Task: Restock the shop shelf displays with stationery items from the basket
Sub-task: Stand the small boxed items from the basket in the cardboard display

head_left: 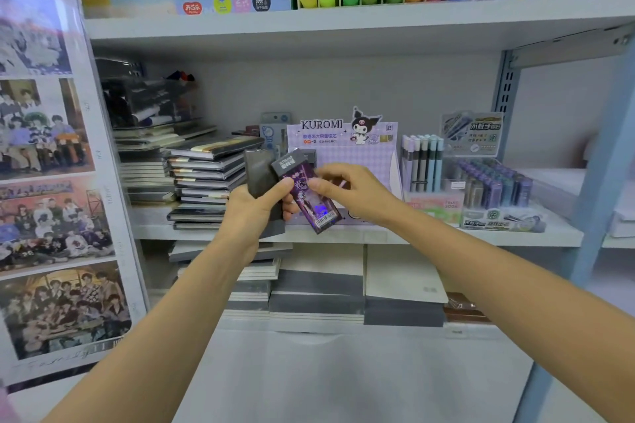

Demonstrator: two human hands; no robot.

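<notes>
left grip [251, 211] clutching packs [318, 209], right grip [347, 189] pinching

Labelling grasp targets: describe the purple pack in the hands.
The purple pack is flat, glossy and rectangular, with a dark top band of white text and a barcode label at its lower end. It tilts, top toward upper left, before the Kuromi box. The left hand grips it with dark packs; the right hand pinches its right edge.

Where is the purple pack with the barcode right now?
In the head view, centre, the purple pack is held between the left hand and the right hand, in front of the Kuromi display box.
</notes>
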